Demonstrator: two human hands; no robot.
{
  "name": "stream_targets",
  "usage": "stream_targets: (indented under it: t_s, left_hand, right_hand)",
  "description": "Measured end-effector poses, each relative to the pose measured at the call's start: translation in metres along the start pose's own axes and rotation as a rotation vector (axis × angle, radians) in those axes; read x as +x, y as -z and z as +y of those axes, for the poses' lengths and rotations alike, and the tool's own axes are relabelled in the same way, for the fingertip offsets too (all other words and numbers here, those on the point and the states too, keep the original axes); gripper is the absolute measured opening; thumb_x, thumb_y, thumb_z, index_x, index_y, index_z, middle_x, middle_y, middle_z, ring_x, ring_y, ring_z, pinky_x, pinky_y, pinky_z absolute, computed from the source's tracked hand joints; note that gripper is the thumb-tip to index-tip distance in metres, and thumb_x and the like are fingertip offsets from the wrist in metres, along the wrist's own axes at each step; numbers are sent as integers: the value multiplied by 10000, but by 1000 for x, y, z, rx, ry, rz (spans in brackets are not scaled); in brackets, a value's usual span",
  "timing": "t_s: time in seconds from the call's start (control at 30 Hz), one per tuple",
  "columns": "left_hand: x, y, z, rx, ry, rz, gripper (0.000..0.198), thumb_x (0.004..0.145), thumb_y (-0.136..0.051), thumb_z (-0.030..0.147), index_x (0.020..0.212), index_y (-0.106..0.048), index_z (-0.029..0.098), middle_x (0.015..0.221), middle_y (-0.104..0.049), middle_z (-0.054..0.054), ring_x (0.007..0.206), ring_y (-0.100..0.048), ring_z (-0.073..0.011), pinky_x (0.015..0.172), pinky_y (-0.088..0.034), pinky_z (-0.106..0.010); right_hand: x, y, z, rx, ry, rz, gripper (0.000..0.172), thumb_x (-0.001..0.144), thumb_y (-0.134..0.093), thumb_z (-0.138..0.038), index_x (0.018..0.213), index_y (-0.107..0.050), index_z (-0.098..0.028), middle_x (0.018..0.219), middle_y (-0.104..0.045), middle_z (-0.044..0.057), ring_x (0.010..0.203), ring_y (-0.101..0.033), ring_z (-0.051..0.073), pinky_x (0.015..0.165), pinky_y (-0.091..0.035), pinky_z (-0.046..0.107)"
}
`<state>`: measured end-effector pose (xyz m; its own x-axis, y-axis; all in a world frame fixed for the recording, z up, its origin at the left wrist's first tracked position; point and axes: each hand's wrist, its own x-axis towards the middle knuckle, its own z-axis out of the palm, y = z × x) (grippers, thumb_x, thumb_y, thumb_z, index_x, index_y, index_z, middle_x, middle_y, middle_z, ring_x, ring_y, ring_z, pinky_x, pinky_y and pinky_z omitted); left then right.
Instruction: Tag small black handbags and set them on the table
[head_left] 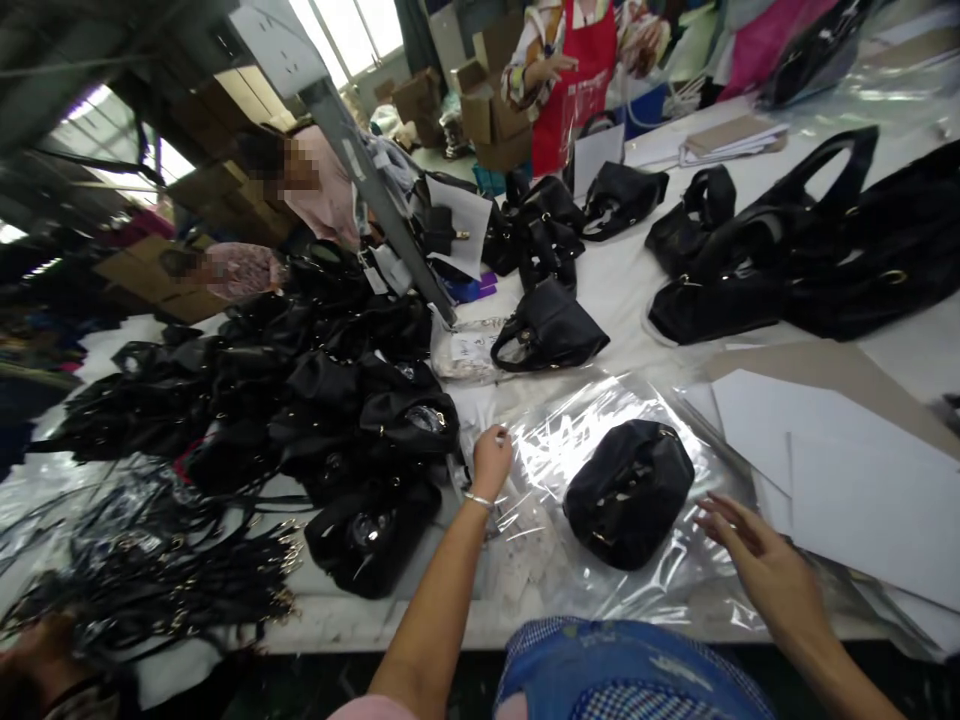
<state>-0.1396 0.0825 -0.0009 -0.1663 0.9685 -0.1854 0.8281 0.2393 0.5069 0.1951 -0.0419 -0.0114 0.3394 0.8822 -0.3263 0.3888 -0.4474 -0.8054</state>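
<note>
A black handbag (630,492) lies on clear plastic sheeting (540,420) on the table in front of me. To its left, my left hand (493,462) is closed, fingers curled, with a bracelet at the wrist; what it holds, if anything, is too small to make out. On the bag's right, my right hand (765,565) hangs over the plastic with fingers stretched and apart, holding nothing and not touching the bag. Another black handbag (559,325) rests just beyond the sheeting, beside a clear packet with a paper label (469,350).
Black bags (300,400) are heaped on the left, with straps and metal clasps (225,580) nearer me. White and grey boards (870,480) lie on the right. A grey post (375,190) rises from the table. A person in a red apron (577,80) stands across; other people are at left.
</note>
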Motion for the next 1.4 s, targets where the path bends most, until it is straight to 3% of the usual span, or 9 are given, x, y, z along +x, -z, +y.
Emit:
stream_targets:
  t_s: [0.13, 0.37, 0.6, 0.8, 0.9, 1.0, 1.17, 1.3, 1.4]
  left_hand:
    - [17, 15, -29, 149, 100, 19, 254, 853, -571, 255, 1043, -625, 95, 1099, -663, -186, 1060, -629, -261, 885, -483, -325]
    - [33, -8, -25, 278, 202, -82, 272, 843, -544, 145, 1104, -587, 79, 1095, -658, -209, 1060, -633, -283, 846, -493, -355]
    - [43, -3, -23, 238, 213, -157, 177, 812, -659, 258, 897, -642, 103, 960, -708, -127, 935, -676, -237, 799, -530, -374]
    - [30, 34, 12, -27, -14, 21, 219, 870, -570, 311, 1030, -569, 162, 1042, -707, -117, 1007, -673, -207, 804, -527, -278]
    - [-3, 56, 50, -421, -183, 89, 333, 844, -608, 353, 1112, -513, 180, 977, -719, -87, 927, -696, -194, 783, -549, -280]
    - [-59, 61, 99, -868, -279, -44, 378, 782, -685, 341, 1089, -534, 180, 897, -720, -71, 831, -706, -204, 726, -574, -304]
    - [-131, 44, 152, -1004, -315, -350, 249, 751, -725, 310, 910, -592, 174, 878, -708, -65, 823, -693, -188, 732, -583, -290]
    - [-112, 27, 144, -900, -347, -327, 245, 888, -539, 367, 1015, -598, 165, 978, -689, -102, 877, -684, -199, 691, -584, -292]
    - [-79, 9, 133, -630, -436, -251, 271, 850, -589, 271, 1105, -614, 184, 1115, -655, -108, 926, -662, -196, 720, -572, -294]
  right_hand:
    - [-28, 1, 11, 119, -55, -193, 528, 772, -561, -593, 1174, -622, -256, 1086, -716, 76, 1000, -673, 293, 944, -498, 414]
    - [-49, -1, -24, 107, 90, -361, 470, 789, -578, -565, 1112, -675, -238, 1054, -725, 77, 937, -694, 256, 857, -546, 351]
    - [-65, 4, -25, 106, 128, -369, 451, 833, -534, -562, 1084, -688, -220, 1038, -725, 85, 919, -687, 245, 863, -533, 364]
    - [-73, 26, -38, 112, 150, -251, 396, 850, -530, -533, 1050, -705, -239, 985, -727, 70, 874, -674, 254, 857, -515, 400]
    - [-78, 33, -60, 90, 182, -253, 386, 855, -539, -511, 1087, -695, -246, 928, -720, 63, 789, -654, 227, 765, -518, 365]
    - [-82, 26, -92, 114, 267, -325, 411, 840, -588, -459, 1199, -637, -267, 899, -702, 39, 745, -625, 197, 731, -502, 338]
    - [-87, 12, -120, 165, 313, -375, 380, 796, -655, -444, 1106, -665, -224, 697, -642, 3, 618, -557, 163, 596, -440, 286]
    - [-91, 27, -95, 342, 160, -272, 413, 824, -592, -521, 1069, -653, -194, 756, -644, 25, 597, -521, 142, 557, -409, 272]
    - [-98, 38, -63, 552, -49, -312, 518, 821, -563, -574, 1137, -616, -166, 761, -622, 25, 496, -428, 95, 468, -323, 242]
